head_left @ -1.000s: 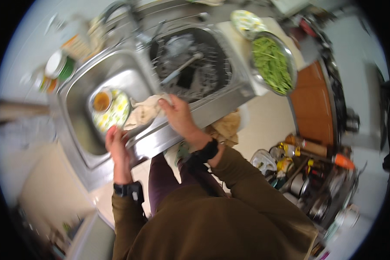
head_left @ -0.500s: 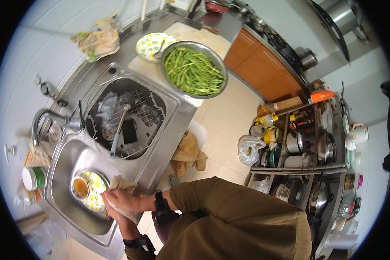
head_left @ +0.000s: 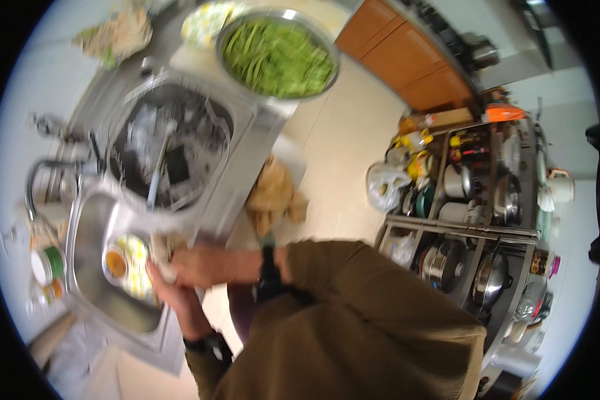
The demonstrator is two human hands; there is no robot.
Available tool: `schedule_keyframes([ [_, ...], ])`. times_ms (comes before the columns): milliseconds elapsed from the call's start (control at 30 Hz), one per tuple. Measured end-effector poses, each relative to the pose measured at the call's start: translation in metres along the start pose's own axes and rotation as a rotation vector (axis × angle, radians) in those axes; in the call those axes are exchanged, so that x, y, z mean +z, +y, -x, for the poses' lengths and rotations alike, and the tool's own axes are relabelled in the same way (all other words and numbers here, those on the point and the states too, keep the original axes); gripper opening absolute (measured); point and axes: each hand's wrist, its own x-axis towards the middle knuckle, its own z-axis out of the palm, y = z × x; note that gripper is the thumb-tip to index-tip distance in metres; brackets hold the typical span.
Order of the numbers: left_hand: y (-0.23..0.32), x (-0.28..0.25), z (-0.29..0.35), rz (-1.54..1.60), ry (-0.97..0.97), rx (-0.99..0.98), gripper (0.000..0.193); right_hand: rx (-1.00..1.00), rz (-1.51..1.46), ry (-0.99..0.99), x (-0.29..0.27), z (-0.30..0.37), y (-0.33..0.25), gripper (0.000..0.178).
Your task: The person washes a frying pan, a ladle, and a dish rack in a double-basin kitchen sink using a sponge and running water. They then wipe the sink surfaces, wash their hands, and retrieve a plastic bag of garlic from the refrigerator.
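Note:
My right hand [head_left: 203,265] is closed on a beige cloth [head_left: 161,250] above the near edge of the sink. Against it lies my left hand [head_left: 180,301], its fingers bent up around the lower part of the same cloth. Motion blurs both hands, and much of the cloth is hidden between them. Just beyond, in the steel sink basin [head_left: 90,293], sit a floral plate [head_left: 137,268] and a small bowl [head_left: 117,264] with orange-brown liquid.
A second basin holds a wire rack [head_left: 200,160] and a long-handled tool [head_left: 159,170]. A steel bowl of green beans [head_left: 277,59] stands on the counter. The faucet [head_left: 53,163] rises behind the sink. Shelves with pots [head_left: 457,257] are at the right.
My view has shifted, so the sink and counter sit higher and farther left in it. Both hands stay together on the cloth, with the right hand moving slightly over the left.

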Motion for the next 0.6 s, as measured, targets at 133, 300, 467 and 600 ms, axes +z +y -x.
schedule_keyframes([
  [133, -0.014, 0.016, 0.023, -0.534, -0.323, 0.421, 0.068, 0.526, -0.304, 0.247, -0.046, 0.038, -0.015, 0.044],
  [300, -0.034, 0.041, 0.038, -0.775, -0.665, 0.312, 0.088, 0.855, -0.715, 0.109, -0.074, 0.069, -0.015, 0.043],
  [467, -0.044, 0.052, 0.043, -1.095, -0.753, 0.465, 0.095, 0.568, -0.864, 0.373, -0.106, 0.107, -0.012, 0.041],
  [600, -0.052, 0.051, 0.047, -1.277, -0.620, 0.604, 0.063, 0.927, -0.375, 0.481, -0.134, 0.127, 0.010, 0.052],
])
